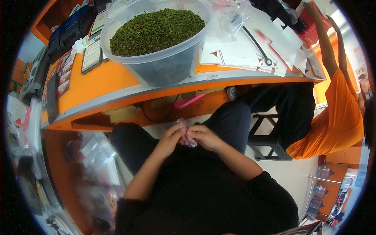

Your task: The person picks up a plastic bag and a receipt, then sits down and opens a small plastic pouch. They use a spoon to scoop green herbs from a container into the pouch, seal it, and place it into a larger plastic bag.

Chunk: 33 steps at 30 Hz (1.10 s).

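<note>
Over my lap, both hands meet at a small clear plastic bag (192, 141). My left hand (172, 137) has its fingers closed on the bag's left side. Against its right side, my right hand (201, 136) pinches the plastic, fingertips close to the other hand's. Part of the crumpled bag sticks up above the fingers and part hangs below them. What the bag contains, if anything, is too small to tell. Beyond my hands, a large clear tub (164, 64) full of chopped green leaves (156, 31) stands on the orange desk (121, 78).
Papers (239, 53), a clear plastic bag (231, 17) and a black strap (254, 43) lie right of the tub. A phone (92, 55) lies left. A person in orange (333, 121) sits at right on a dark stool (270, 147), arms raised. Plastic packets (100, 156) lie lower left.
</note>
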Tool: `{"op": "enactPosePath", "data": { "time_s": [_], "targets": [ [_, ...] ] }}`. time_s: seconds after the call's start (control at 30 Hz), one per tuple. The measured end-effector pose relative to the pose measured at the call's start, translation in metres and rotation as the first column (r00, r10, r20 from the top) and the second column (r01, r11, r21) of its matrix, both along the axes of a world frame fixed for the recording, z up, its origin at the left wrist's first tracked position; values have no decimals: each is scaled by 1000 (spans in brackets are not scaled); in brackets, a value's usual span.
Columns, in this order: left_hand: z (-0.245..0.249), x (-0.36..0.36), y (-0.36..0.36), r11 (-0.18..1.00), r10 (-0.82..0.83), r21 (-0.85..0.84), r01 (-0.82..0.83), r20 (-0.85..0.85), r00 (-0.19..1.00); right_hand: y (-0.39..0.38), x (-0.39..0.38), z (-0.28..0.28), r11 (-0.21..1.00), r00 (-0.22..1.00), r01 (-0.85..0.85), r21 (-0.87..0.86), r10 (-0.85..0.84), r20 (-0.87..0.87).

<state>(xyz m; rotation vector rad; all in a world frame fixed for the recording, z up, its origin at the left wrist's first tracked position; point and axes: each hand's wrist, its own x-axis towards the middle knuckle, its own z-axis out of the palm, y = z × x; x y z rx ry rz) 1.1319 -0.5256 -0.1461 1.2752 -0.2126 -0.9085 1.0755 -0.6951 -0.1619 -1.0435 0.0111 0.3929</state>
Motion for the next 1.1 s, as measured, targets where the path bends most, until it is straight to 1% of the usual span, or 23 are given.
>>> {"op": "enactPosePath", "data": {
  "time_s": [0.03, 0.1, 0.13, 0.17, 0.2, 0.27, 0.33, 0.37, 0.4, 0.43, 0.47, 0.5, 0.57, 0.63, 0.7, 0.77, 0.83, 0.9, 0.97, 1.0, 1.03, 1.07, 1.1],
  "targets": [
    [-1, 0, -1, 1000, -1, 1, 1, -2, 1000, 1, -1, -5, 999, 999, 32, 1, -32, -21],
    [-3, -2, -6, 987, 28, 152, -59, 197, 980, 1, -2, -8, 998, 997, 63, 2, -63, -48],
    [-3, -3, -7, 986, 27, 155, -57, 191, 981, 4, -2, -5, 943, 990, 129, -305, -108, 87],
    [-4, -3, -9, 961, -9, 253, -110, 427, 904, 5, -3, -2, 792, 968, 220, -570, -106, 226],
    [-4, -4, -9, 926, -72, 331, -184, 631, 773, 5, -3, 0, 793, 969, 217, -569, -107, 221],
    [2, 1, -1, 906, -107, 377, -191, 643, 759, -4, 1, 4, 735, 895, 420, -533, -432, 110],
    [7, 4, 3, 885, -140, 418, -203, 657, 741, -22, 9, -1, 661, 924, 382, -646, -288, 251],
    [8, 4, 5, 857, -219, 497, -133, 587, 780, -23, 6, -3, 638, 921, 383, -668, -203, 334],
    [9, 3, 7, 821, -294, 568, -58, 508, 810, -21, 6, 3, 641, 922, 379, -667, -202, 330],
    [11, 0, 7, 819, -292, 570, -60, 505, 812, -18, 7, 10, 623, 886, 426, -656, -140, 442],
    [14, -2, 4, 908, -152, 363, -209, 749, 645, -15, 9, 17, 607, 833, 474, -637, -74, 549],
    [16, -4, 1, 949, 24, 111, -296, 909, 417, -13, 10, 23, 609, 832, 473, -637, -71, 550],
    [20, -4, -9, 947, 33, 121, -298, 884, 465, -7, 8, 35, 628, 800, 468, -622, -3, 600],
    [9, -8, -14, 944, 43, 134, -302, 856, 515, -3, 4, 53, 625, 819, 435, -648, 26, 573],
    [-15, -8, -18, 941, 203, 25, -339, 759, 619, -2, 3, 66, 620, 833, 406, -672, 53, 551],
    [-17, -9, -14, 935, 195, 37, -351, 775, 600, -3, 3, 75, 512, 721, 577, -636, 45, 691],
    [-11, -8, -13, 931, 186, 47, -361, 790, 584, -4, 2, 87, 493, 718, 598, -633, 22, 696],
    [-4, -6, -14, 913, 104, 84, -399, 897, 429, -8, 1, 99, 474, 713, 617, -629, 1, 701],
    [6, -7, -16, 913, 92, 90, -399, 905, 416, -15, -1, 109, 168, 699, 581, -796, 399, 594],
    [10, -8, -16, 913, 77, 99, -395, 911, 405, -13, -1, 114, 170, 698, 581, -796, 399, 595],
    [12, -7, -16, 913, 76, 100, -396, 911, 404, -11, -1, 119, 117, 757, 527, -842, 387, 527],
    [14, -7, -17, 906, 14, 141, -399, 933, 360, -10, -1, 121, 64, 810, 467, -882, 369, 456],
    [14, -6, -17, 897, -49, 181, -403, 948, 315, -10, -1, 115, 64, 810, 467, -882, 370, 455]
  ]
}}
